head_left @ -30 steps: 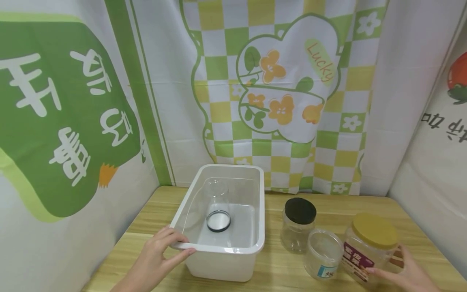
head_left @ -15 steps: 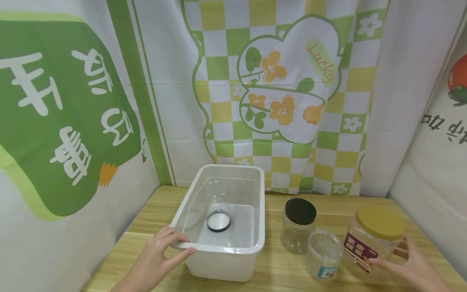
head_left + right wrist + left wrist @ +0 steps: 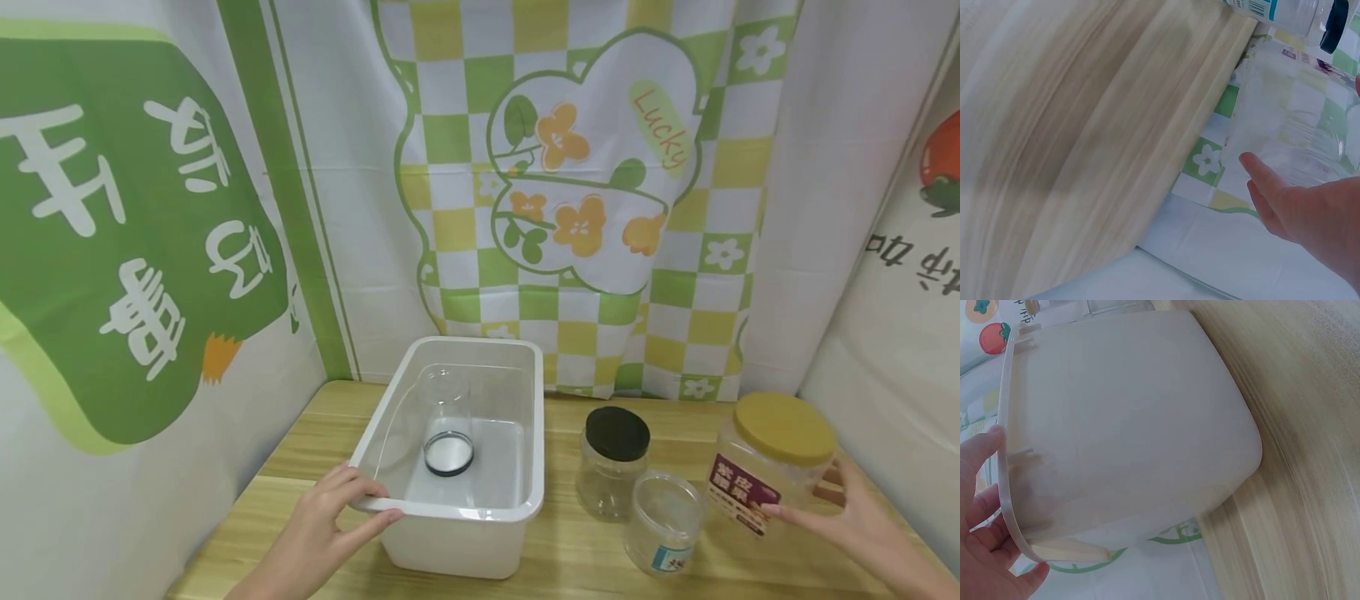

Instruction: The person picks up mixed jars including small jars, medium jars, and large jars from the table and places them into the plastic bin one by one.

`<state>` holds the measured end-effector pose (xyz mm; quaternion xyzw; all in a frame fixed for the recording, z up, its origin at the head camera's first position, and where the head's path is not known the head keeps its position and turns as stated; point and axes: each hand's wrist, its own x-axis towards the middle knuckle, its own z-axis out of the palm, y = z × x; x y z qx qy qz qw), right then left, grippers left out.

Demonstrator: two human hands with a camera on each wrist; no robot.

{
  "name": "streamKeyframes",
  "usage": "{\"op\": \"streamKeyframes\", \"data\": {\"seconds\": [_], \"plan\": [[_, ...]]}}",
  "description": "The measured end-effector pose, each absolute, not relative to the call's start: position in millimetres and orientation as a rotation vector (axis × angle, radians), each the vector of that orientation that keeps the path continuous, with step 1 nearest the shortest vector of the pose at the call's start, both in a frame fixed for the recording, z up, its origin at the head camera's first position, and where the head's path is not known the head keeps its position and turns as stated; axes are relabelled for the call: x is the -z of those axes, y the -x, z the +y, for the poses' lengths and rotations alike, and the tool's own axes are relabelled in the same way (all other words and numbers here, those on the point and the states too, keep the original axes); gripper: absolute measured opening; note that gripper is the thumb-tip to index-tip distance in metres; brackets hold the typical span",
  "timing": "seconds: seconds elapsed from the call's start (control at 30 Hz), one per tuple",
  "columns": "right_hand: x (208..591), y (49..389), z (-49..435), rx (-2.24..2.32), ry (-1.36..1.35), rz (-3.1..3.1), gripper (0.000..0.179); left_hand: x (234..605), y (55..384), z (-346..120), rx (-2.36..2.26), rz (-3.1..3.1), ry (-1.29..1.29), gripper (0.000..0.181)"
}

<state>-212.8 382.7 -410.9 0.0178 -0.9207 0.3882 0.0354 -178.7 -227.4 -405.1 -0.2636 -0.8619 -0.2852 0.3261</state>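
Note:
My left hand point(image 3: 326, 521) grips the near left corner of a white plastic bin point(image 3: 453, 546), fingers over the rim and thumb outside. In the left wrist view, its fingers curl over the edge of the bin point(image 3: 1129, 425). Inside the bin is a clear jar point(image 3: 448, 408) with a black-rimmed end point(image 3: 448, 454) toward me. At the right, my right hand point(image 3: 851, 517) holds a large clear jar point(image 3: 742, 492) with a yellow lid and purple label, thumb in front and fingers behind. The right wrist view shows the clear jar body point(image 3: 1285, 119) raised off the table.
Right of the bin stands a clear jar with a black lid point(image 3: 617, 433). Close in front of it is a smaller clear tub point(image 3: 665, 521) with a blue label. All this is on a wooden table point(image 3: 322, 425), with printed cloth point(image 3: 465, 208) hanging behind and on both sides.
My right hand has lifted the yellow-lidded jar, which has moved up and a little to the right. My left hand and the bin stay where they were.

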Motion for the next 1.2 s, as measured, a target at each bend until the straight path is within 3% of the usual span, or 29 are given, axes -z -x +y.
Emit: {"op": "streamKeyframes", "data": {"seconds": [0.43, 1.2], "plan": [[387, 217, 382, -1.186, 0.059, -2.915, 0.119, 402, 176, -226, 0.753, -2.264, 0.679, 0.033], [358, 224, 360, -1.087, -0.097, -2.787, 0.114, 401, 176, -226, 0.741, -2.256, 0.699, 0.032]]}}
